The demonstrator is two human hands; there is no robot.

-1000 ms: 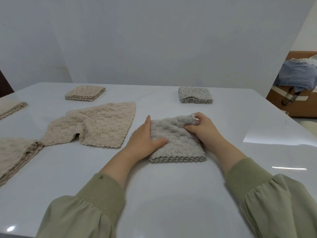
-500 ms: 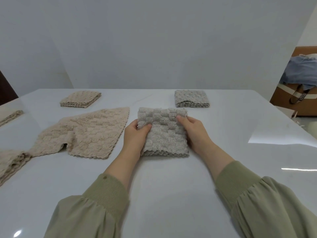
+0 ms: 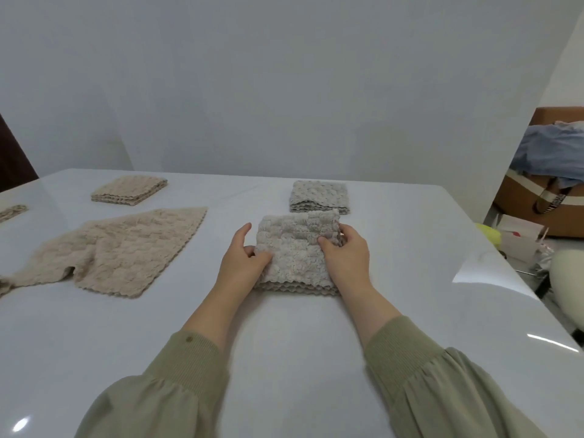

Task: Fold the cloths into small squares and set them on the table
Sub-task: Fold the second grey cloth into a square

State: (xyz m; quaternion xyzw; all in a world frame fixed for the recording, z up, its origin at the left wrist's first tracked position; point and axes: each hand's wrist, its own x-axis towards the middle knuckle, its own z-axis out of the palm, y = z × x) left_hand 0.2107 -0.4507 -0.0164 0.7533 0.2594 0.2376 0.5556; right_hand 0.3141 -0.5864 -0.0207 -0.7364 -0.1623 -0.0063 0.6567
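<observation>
A grey textured cloth, folded into a small thick square, lies on the white table in front of me. My left hand holds its left edge, thumb on top. My right hand grips its right edge, thumb on top and fingers curled round the side. Just beyond it sits another folded grey square. A beige cloth lies spread out and unfolded to the left. A folded beige square rests at the far left.
More beige cloth shows at the left edge. Off the table's right side stand a brown box with blue fabric on it and clutter on the floor. The table's right edge runs diagonally.
Both hands have slid the folded grey cloth away from me, toward the other grey square. The left thumb now rests lower on the cloth's left edge.
</observation>
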